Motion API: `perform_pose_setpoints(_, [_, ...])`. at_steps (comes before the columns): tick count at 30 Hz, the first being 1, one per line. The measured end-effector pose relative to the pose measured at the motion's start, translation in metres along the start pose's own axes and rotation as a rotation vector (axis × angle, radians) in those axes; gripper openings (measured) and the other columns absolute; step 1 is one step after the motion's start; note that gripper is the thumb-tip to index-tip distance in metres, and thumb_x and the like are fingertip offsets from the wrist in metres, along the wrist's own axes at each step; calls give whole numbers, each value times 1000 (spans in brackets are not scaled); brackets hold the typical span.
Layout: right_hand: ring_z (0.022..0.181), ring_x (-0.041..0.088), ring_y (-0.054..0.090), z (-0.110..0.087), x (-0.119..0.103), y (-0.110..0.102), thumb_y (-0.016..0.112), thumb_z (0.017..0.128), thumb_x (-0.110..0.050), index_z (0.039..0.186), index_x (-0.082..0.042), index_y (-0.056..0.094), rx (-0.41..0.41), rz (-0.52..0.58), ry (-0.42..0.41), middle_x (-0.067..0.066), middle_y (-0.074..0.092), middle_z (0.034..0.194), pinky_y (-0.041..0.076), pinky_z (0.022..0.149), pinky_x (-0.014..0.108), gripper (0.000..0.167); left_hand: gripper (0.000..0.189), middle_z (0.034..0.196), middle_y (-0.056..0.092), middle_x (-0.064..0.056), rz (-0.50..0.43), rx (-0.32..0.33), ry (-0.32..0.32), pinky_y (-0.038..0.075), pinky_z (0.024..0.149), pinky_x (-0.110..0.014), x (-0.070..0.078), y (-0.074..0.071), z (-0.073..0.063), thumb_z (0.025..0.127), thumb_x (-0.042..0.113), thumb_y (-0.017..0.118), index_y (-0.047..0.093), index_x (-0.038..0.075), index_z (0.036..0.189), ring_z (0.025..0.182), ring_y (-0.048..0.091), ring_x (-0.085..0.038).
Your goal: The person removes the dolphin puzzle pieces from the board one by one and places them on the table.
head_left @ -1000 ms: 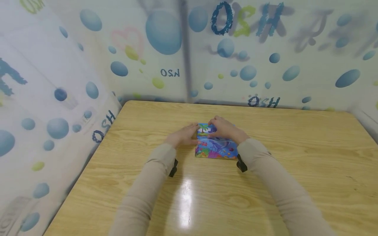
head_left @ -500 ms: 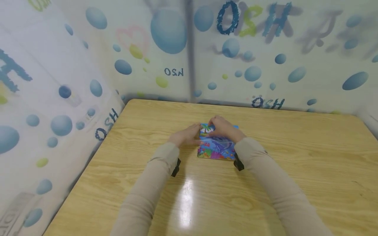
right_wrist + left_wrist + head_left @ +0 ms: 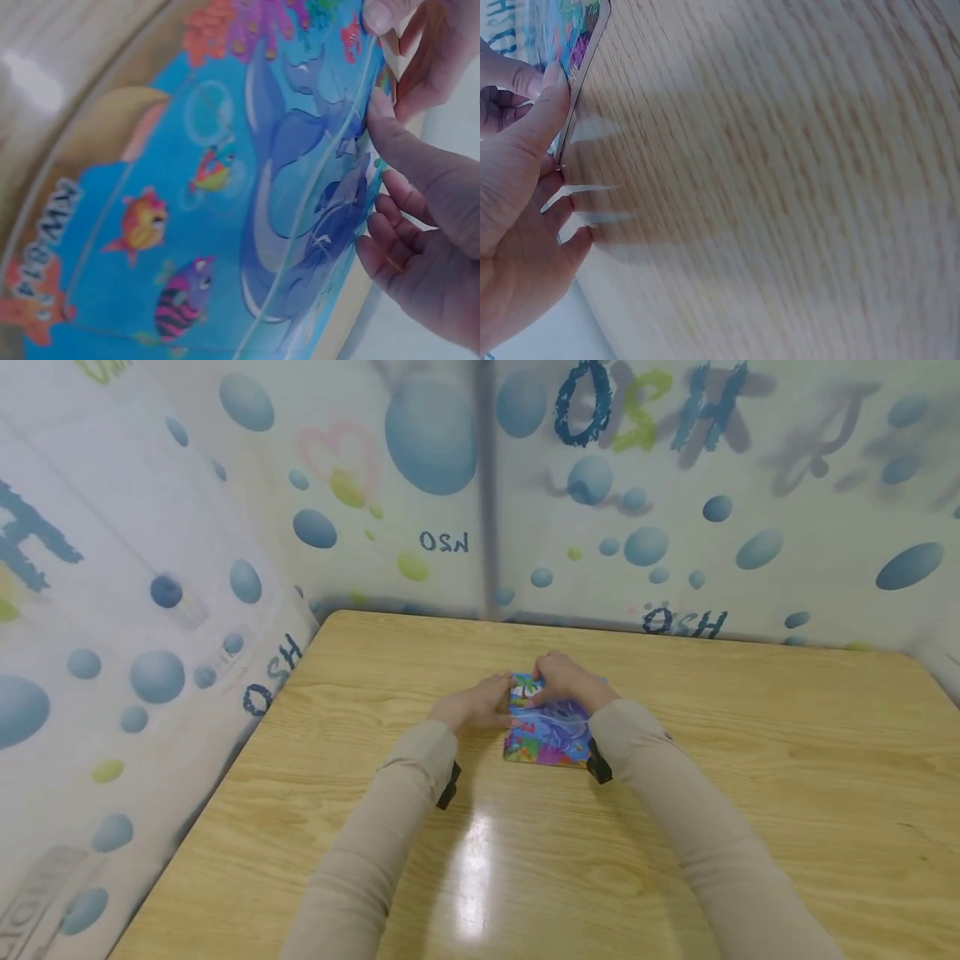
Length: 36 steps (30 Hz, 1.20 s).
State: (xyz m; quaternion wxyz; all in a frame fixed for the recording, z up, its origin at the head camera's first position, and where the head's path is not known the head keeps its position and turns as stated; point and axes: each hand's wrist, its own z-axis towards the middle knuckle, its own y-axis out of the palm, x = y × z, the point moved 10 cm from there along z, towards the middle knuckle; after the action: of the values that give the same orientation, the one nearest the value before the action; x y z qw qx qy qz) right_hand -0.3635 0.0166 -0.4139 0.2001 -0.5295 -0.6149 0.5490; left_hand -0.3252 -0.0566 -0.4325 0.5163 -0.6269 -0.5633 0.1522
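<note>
A jigsaw puzzle (image 3: 551, 739) with a bright sea scene lies flat on the table. It shows blue dolphins, fish, coral and a palm tree, and cut lines run round the dolphins (image 3: 277, 127). My left hand (image 3: 476, 706) holds its left edge. In the left wrist view the left thumb (image 3: 546, 105) lies on top and the other fingers are bent along the rim. My right hand (image 3: 564, 683) reaches over the upper part, thumb and bent fingers gripping round the palm-tree area. Whether a loose piece sits between them is hidden.
The wooden table (image 3: 720, 793) extends widely on both sides and in front of the puzzle. A pale wall (image 3: 600, 493) with blue and green drops stands behind the table's far edge; another (image 3: 165, 635) runs along the left. A small black wrist device (image 3: 448, 787) hangs below each cuff.
The head view has shifted slightly, so everything appears a little further right. My right wrist has moved slightly left and inward over the puzzle. My left hand keeps its place at the left edge.
</note>
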Motion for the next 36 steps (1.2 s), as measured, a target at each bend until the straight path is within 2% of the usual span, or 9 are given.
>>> perform_pose_setpoints(5, [111,32,47,0,3,-1,71,79,-29,111,3,52,-39,1,19,18,53,115,39,103,41,49,81,155,1,-11,-20,-8,1,8,118,-37,4,-1,-1,88,39,57,11,8,147,143,4,-25])
perform_pose_setpoints(10, [104,29,49,-1,4,-4,71,79,-28,110,4,52,-36,30,11,17,54,111,42,97,40,48,82,155,1,-10,-25,-5,-1,8,118,-38,7,-5,-2,87,39,57,11,8,147,143,4,-25])
perform_pose_setpoints(17, [106,30,48,-3,0,-6,72,78,-26,114,5,51,7,107,-42,18,54,113,41,98,41,52,82,155,4,-13,-12,2,-6,10,118,-39,5,-5,0,87,38,58,12,6,147,143,7,-26])
perform_pose_setpoints(21, [102,28,49,-3,1,-3,72,78,-25,112,4,51,22,121,-43,16,55,110,43,96,40,50,82,154,8,-15,-28,-3,-1,12,118,-39,4,-4,0,87,37,58,11,5,146,142,9,-28])
perform_pose_setpoints(24, [103,28,48,-3,1,-2,72,78,-25,112,4,51,39,123,-31,16,55,110,43,96,39,49,80,152,17,-16,-42,9,17,16,117,-40,6,-4,0,86,35,60,16,4,145,141,15,-28])
perform_pose_setpoints(30, [104,29,48,-7,-1,-3,73,77,-21,112,2,51,84,158,10,17,52,112,43,95,40,48,81,154,9,-15,-49,2,-8,11,118,-39,3,-1,-2,87,36,59,14,5,146,142,9,-27])
perform_pose_setpoints(31, [104,29,48,-7,-1,-3,73,77,-19,112,2,51,91,166,15,18,52,112,44,94,40,46,82,154,5,-14,-50,0,-16,10,118,-39,2,-1,-2,87,36,59,12,5,146,143,6,-27])
perform_pose_setpoints(36, [106,32,52,-11,-3,-11,66,81,-5,109,3,55,142,239,-12,21,55,113,46,95,41,32,82,154,7,-14,-63,6,-10,11,118,-39,3,-1,-4,87,35,60,12,4,146,143,8,-27])
